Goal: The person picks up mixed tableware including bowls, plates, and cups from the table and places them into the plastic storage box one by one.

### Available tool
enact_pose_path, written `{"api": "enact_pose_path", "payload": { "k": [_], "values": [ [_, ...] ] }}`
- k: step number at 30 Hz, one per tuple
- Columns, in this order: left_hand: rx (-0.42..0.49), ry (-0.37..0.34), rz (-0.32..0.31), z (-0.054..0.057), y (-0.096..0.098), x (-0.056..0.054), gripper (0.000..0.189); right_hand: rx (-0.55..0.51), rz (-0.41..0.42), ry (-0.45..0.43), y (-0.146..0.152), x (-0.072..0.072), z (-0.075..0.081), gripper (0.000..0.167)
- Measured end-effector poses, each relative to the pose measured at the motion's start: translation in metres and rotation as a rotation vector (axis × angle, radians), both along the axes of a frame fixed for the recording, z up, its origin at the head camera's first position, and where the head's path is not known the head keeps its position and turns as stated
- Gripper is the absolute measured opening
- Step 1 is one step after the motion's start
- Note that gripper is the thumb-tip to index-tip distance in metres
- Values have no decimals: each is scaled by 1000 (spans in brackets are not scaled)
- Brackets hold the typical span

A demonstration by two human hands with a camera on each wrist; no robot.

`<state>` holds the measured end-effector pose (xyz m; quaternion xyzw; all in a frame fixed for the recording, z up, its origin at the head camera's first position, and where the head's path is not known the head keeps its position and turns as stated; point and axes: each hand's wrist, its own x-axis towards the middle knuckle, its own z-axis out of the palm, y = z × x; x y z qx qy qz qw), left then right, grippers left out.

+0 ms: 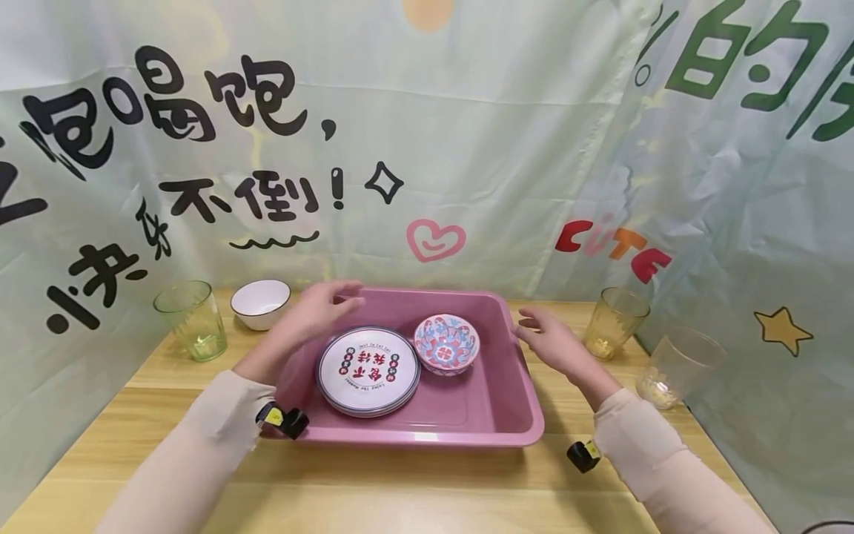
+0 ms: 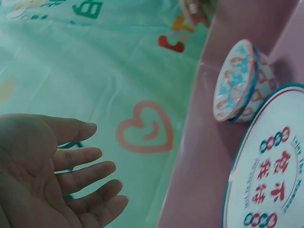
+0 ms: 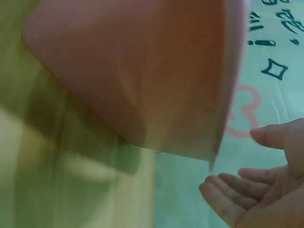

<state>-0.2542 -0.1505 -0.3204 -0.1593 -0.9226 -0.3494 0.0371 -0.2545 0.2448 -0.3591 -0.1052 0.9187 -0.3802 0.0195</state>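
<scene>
1. 1 pink tub (image 1: 460, 415) stands on the table between the 2 hands, its far corners nearest them.
2. Inside it, to the near right of the left hand (image 1: 327, 308), lies a stack of white plates (image 1: 369, 367), face up; flat nesting probably keeps the pile steady.
3. Left of the right hand (image 1: 550, 337), beside the plates, sits a patterned bowl (image 1: 446, 343), upright on the tub's floor, likely set apart because its round base would rest poorly on them.
4. The left hand, fingers loosely extended, holds nothing above the far left corner. The right hand, also empty and relaxed, is just beside the right wall; I cannot tell whether it touches. Hands on opposite sides would suit steadying something this wide.
5. Left of the left hand are a white bowl (image 1: 261, 304) and, farther out, a green glass (image 1: 203, 326). Right of the right hand stand an amber glass (image 1: 615, 326) and a clear glass (image 1: 677, 371).
6. Under everything is a wood-grain table (image 1: 373, 489); beyond both hands hangs pale green cloth (image 1: 467, 148), printed with a pink heart (image 1: 436, 240).
</scene>
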Motion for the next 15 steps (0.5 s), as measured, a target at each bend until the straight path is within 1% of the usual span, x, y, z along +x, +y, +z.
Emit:
{"api": "enact_pose_path", "payload": {
  "k": [5,8,11,15],
  "values": [
    [77,8,29,3,-26,3,49,-279,1,-115,6,3,-17,63],
    [154,-14,56,3,-41,4,50,-429,-9,-176,9,6,-27,64],
    [211,-34,98,1,-56,4,53,-511,-17,-210,10,9,-35,64],
    [299,-79,151,-7,-74,1,60,-555,-18,-230,9,13,-46,63]
  ]
}}
